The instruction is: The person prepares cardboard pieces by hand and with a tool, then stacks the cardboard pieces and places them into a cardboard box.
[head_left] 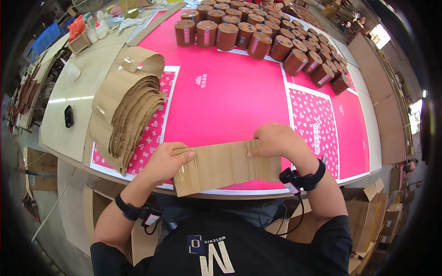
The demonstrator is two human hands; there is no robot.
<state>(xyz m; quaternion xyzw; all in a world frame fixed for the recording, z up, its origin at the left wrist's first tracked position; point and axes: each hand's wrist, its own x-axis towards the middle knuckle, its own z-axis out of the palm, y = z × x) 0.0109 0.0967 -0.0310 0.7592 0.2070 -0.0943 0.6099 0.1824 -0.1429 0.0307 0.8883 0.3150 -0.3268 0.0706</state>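
Gripping cardboard strip (225, 165) | left hand (168, 161) | right hand (274, 140)

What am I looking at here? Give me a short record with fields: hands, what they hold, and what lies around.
left hand: grips the left end of a corrugated cardboard strip
right hand: pinches the strip's right part
strip: flat, brown, at the table's near edge
surface: pink printed sheet covering the table
to the left: stack of curled cardboard strips
far side: many brown round boxes with pink labels
wrists: a black band on each
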